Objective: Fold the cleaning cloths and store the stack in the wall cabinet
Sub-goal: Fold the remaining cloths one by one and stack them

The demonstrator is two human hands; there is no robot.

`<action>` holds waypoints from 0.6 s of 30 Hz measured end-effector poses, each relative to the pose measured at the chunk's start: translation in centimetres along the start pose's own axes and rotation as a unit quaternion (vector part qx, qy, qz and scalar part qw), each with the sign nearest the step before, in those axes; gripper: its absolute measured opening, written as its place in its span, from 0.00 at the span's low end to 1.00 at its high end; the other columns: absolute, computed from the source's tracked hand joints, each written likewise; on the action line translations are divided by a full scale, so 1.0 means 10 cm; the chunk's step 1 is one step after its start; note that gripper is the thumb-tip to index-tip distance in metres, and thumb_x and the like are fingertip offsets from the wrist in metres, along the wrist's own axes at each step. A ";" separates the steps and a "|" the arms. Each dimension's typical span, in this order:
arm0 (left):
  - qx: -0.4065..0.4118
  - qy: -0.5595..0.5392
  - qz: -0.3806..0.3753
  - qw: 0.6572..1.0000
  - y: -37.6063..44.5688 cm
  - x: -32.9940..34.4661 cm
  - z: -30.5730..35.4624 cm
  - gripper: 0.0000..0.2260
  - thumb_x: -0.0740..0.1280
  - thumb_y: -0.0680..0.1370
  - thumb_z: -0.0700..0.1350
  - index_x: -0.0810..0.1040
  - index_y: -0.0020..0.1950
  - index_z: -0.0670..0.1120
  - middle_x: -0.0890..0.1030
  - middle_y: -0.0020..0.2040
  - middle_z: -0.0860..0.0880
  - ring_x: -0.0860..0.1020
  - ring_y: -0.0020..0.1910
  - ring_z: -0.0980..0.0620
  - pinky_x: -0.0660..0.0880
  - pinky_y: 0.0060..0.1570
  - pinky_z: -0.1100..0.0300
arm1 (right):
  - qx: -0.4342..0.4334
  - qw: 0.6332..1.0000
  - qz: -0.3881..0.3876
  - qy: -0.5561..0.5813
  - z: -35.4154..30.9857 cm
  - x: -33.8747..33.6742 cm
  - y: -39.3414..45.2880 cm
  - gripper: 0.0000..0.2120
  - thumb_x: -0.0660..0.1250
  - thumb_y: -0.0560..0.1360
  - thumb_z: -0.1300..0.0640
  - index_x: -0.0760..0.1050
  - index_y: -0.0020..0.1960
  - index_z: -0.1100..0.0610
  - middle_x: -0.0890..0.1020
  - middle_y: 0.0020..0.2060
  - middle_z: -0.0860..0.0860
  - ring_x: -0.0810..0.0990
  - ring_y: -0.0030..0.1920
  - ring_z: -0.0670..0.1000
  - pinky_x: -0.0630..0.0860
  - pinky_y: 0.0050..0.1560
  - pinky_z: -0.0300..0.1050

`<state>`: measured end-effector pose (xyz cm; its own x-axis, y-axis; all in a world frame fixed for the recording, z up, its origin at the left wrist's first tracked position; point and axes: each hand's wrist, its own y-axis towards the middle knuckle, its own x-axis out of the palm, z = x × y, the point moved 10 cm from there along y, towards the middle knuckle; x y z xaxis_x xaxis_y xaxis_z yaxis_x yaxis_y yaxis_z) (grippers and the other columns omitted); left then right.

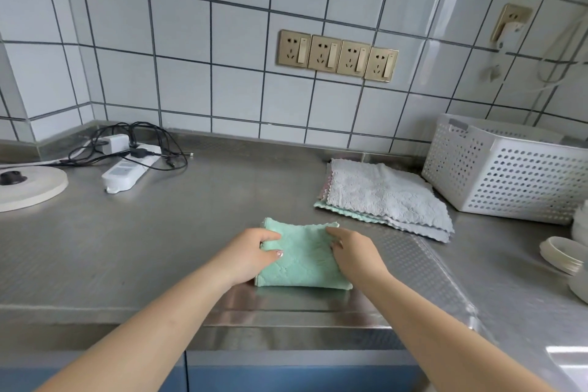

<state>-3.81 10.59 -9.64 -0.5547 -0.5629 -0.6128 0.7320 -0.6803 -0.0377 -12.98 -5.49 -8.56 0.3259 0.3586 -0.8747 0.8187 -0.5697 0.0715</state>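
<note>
Counter edge: the steel counter [127,264] runs right under your forearms, so you have bare room in front of the cloth to work on.
Green cloth: the folded green cloth [302,256] lies flat near the front edge, between your two hands.
Left hand: your left hand [251,253] holds the cloth's left edge, thumb on top and fingers seemingly curled round the side; treat that as a light clamp on the cloth.
Right hand: your right hand [353,253] rests on the right side with fingers fairly straight, pressing rather than pinching.
Step in hand: it looks like you are squaring this fold; press outward from the middle and line up the scalloped edges before letting go.
Pile: the grey cloth [381,194] tops the stack of cloths to your right, with green and pink edges showing beneath, just beside the white basket [509,175].
Next: set the green one squarely on that pile so the stack carries well.
Wall cabinet: not in view.
Watch: the bowls [563,254] at far right sit near your carrying path.
</note>
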 end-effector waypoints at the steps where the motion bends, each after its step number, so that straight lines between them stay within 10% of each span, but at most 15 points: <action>1: -0.001 0.002 0.002 1.000 0.01 0.00 -0.01 0.19 0.66 0.77 0.46 0.70 0.69 0.50 0.69 0.71 0.51 0.66 0.70 0.54 0.61 0.60 0.66 | -0.003 1.000 -0.001 -0.010 0.00 0.01 0.02 0.23 0.53 0.79 0.62 0.67 0.71 0.49 0.77 0.63 0.53 0.78 0.46 0.54 0.70 0.42 0.40; 9: -0.022 -0.019 0.010 1.000 0.09 -0.01 -0.07 0.21 0.66 0.77 0.47 0.69 0.69 0.49 0.68 0.72 0.50 0.66 0.70 0.52 0.62 0.61 0.64 | 0.007 0.998 -0.013 -0.057 0.01 0.08 0.18 0.23 0.53 0.79 0.59 0.64 0.73 0.47 0.75 0.65 0.53 0.77 0.59 0.55 0.72 0.48 0.42; 18: 0.120 0.320 0.124 0.932 0.02 -0.06 0.56 0.17 0.55 0.80 0.46 0.70 0.68 0.49 0.68 0.71 0.52 0.67 0.69 0.49 0.64 0.65 0.57 | -0.119 0.987 0.056 -0.093 -0.41 -0.21 0.09 0.20 0.56 0.79 0.57 0.66 0.72 0.53 0.64 0.73 0.52 0.64 0.71 0.54 0.64 0.69 0.48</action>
<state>-5.57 8.15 -4.83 0.0254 -0.3748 -0.9268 0.6548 -0.6943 0.2987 -11.00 -3.72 -4.73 0.3469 0.1476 -0.9262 0.8773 -0.4002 0.2648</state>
